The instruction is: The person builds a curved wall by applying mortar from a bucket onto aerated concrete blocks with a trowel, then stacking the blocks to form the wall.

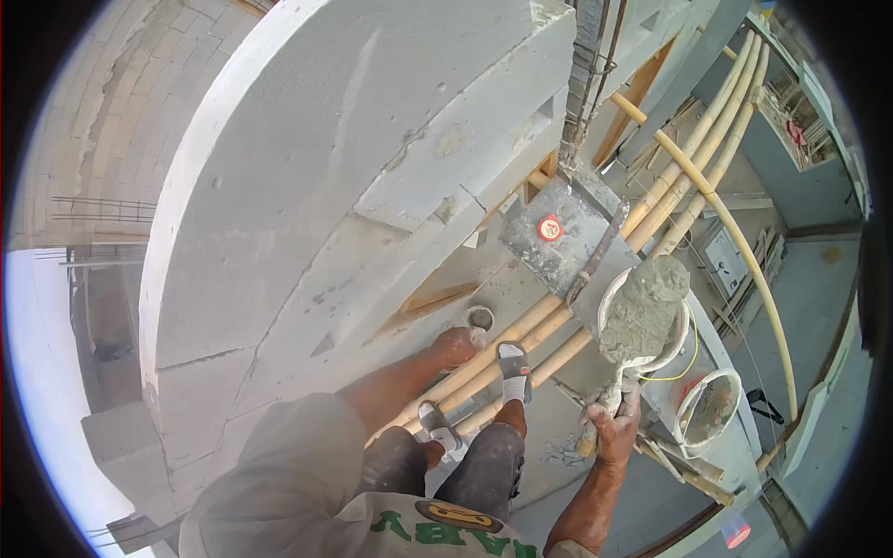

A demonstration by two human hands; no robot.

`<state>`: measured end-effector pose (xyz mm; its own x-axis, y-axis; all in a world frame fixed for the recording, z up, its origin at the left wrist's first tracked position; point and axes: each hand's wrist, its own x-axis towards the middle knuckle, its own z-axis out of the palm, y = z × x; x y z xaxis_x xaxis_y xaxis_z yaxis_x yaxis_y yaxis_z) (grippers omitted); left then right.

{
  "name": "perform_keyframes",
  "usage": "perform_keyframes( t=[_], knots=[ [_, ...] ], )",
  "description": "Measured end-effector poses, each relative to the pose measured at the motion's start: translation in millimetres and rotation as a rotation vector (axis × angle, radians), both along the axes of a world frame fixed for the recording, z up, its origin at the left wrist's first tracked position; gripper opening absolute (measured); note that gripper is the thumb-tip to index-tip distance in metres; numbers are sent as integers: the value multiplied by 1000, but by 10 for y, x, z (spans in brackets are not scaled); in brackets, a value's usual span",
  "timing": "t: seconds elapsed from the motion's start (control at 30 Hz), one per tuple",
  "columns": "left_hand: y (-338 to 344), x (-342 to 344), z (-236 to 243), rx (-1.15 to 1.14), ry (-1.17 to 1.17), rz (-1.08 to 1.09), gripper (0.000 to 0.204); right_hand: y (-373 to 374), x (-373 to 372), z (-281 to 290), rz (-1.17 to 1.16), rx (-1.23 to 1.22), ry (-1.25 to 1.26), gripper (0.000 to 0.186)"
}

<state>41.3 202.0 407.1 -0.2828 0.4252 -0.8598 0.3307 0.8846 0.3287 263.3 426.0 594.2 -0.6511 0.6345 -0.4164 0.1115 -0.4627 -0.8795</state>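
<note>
My right hand (614, 430) is wrapped around the handle of a trowel (611, 391). A thick heap of wet grey mortar (642, 314) covers its blade, which sits over a white bucket (682, 333). The heap hides most of the blade and the bucket's inside. My left hand (454, 347) is closed beside the bamboo poles (507, 337), with its fingers mostly hidden. Just past it is a small round cup-like thing (479, 318) with a grey inside. I cannot tell whether my left hand touches it or grips a pole.
A large grey block wall (307, 186) rises on the left. Bamboo poles run beneath my feet, and a curved pole (744, 242) crosses at right. A red tape measure (550, 228) lies on a mortar-stained board (558, 260). A second white bucket (709, 412) stands at right. Lower floor shows below.
</note>
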Motion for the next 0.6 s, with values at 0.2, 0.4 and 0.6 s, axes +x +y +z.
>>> perform_keyframes(
  t=[0.2,0.4,0.6],
  knots=[
    [-1073,104,1571,176,100,320,45,-500,-668,1524,411,127,56,44],
    [-2808,707,1380,206,342,760,38,-816,-1499,2565,709,818,87,36],
    [-3754,1410,1078,568,394,1006,25,-1136,-2262,2968,520,1640,-95,39]
  ],
)
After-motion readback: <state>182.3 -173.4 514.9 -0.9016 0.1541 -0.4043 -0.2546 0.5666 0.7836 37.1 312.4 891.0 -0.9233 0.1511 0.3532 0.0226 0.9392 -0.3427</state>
